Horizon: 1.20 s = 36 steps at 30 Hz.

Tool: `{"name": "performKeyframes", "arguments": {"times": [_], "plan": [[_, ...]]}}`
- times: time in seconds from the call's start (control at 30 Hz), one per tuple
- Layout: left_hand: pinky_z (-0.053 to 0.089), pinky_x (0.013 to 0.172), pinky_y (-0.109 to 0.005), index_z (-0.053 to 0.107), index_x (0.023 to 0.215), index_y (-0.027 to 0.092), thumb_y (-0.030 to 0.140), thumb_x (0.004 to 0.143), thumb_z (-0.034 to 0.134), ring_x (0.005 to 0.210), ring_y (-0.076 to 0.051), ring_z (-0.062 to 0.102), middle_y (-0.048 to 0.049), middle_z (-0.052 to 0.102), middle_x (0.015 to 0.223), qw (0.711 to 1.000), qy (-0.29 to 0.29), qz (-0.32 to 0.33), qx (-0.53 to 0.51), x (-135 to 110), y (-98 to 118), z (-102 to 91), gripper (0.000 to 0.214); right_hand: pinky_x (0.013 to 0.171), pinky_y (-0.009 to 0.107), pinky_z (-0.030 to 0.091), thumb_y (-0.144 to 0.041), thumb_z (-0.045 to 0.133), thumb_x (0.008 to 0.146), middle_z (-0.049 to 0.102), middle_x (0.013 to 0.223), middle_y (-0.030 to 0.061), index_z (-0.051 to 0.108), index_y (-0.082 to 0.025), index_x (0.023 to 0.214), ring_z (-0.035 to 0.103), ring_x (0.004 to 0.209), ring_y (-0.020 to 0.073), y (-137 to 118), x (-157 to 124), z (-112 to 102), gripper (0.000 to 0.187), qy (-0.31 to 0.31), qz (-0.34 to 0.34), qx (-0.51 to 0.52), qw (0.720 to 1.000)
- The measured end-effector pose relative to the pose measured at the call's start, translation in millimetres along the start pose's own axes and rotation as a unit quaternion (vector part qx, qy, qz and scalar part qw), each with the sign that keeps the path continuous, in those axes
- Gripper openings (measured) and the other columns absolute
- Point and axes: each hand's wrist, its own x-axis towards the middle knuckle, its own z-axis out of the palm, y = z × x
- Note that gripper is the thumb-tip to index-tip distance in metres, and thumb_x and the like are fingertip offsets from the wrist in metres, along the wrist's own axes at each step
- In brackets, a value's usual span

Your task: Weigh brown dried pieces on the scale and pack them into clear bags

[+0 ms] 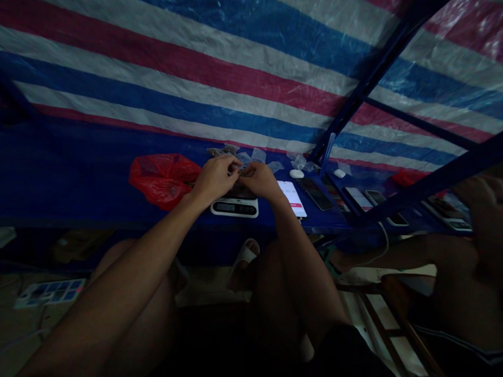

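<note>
My left hand [215, 178] and my right hand [258, 178] meet fingertip to fingertip just above a small white digital scale [234, 207] on the blue table. Both hands have their fingers pinched together around something small between them; the dim light hides what it is. A lit phone [292, 198] with a white and red screen lies just right of the scale. Several small clear plastic bags [258, 155] lie behind my hands.
A red plastic bag [164, 178] sits left of the scale. More phones [318, 194] lie in a row to the right, beside a dark blue metal frame [426, 183]. Another person's arm [482, 223] and leg are at the right. A power strip [50, 292] lies on the floor.
</note>
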Motion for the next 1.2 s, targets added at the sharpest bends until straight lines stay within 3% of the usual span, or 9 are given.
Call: {"name": "performKeyframes", "arguments": {"times": [0.17, 0.33, 0.5, 0.63, 0.83, 1.2], "plan": [[0.059, 0.102, -0.038, 0.084, 0.118, 0.014, 0.012, 0.093, 0.059, 0.108, -0.027, 0.077, -0.0134, 0.083, 0.121, 1.000, 0.003, 0.003, 0.012, -0.2, -2.8, 2.6, 0.035, 0.073, 0.033, 0.052, -0.034, 0.079, 0.081, 0.072, 0.080, 0.0025, 0.064, -0.022, 0.082, 0.067, 0.076, 0.0209, -4.7, -3.5, 1.7, 0.019, 0.016, -0.013, -0.040, 0.999], [0.059, 0.102, -0.038, 0.087, 0.110, 0.019, 0.016, 0.092, 0.064, 0.107, -0.027, 0.077, -0.0103, 0.084, 0.117, 1.000, -0.001, 0.004, -0.016, -1.0, -7.1, 3.3, 0.029, 0.074, 0.034, 0.051, -0.029, 0.076, 0.082, 0.069, 0.078, 0.0024, 0.062, -0.023, 0.080, 0.064, 0.075, 0.0210, -4.2, -4.2, 2.2, 0.015, 0.021, -0.011, -0.030, 0.999], [0.059, 0.104, -0.039, 0.087, 0.109, 0.020, 0.022, 0.093, 0.071, 0.109, -0.027, 0.078, -0.0091, 0.085, 0.117, 0.995, -0.049, -0.012, -0.086, 2.3, -12.9, -3.6, 0.023, 0.072, 0.034, 0.051, -0.041, 0.084, 0.078, 0.067, 0.074, 0.0000, 0.059, -0.024, 0.079, 0.061, 0.070, 0.0194, 0.3, -2.4, 1.7, 0.030, 0.013, -0.015, -0.021, 1.000], [0.058, 0.105, -0.038, 0.087, 0.111, 0.019, 0.019, 0.092, 0.074, 0.113, -0.027, 0.077, -0.0090, 0.085, 0.120, 0.993, -0.038, -0.027, -0.104, 3.9, -12.6, -6.7, 0.023, 0.073, 0.037, 0.054, -0.046, 0.086, 0.078, 0.068, 0.076, 0.0000, 0.060, -0.024, 0.082, 0.064, 0.071, 0.0206, -1.9, -2.1, 2.0, 0.034, 0.034, -0.021, -0.027, 0.999], [0.059, 0.100, -0.038, 0.082, 0.121, 0.015, 0.020, 0.094, 0.071, 0.109, -0.027, 0.078, -0.0131, 0.084, 0.121, 0.986, -0.022, -0.073, -0.146, 4.5, -16.9, -0.3, 0.029, 0.079, 0.039, 0.057, -0.043, 0.089, 0.077, 0.074, 0.086, 0.0040, 0.069, -0.022, 0.094, 0.070, 0.080, 0.0236, -5.8, -1.7, 2.6, 0.034, 0.063, -0.026, -0.028, 0.997], [0.060, 0.096, -0.036, 0.082, 0.119, 0.013, 0.026, 0.093, 0.075, 0.104, -0.026, 0.077, -0.0125, 0.083, 0.118, 0.960, -0.017, -0.138, -0.243, 10.0, -28.7, 3.0, 0.030, 0.092, 0.043, 0.061, -0.038, 0.078, 0.087, 0.083, 0.110, 0.0114, 0.080, -0.016, 0.119, 0.078, 0.096, 0.0272, -5.2, 0.2, -5.0, 0.039, 0.034, -0.073, 0.040, 0.996]]}}
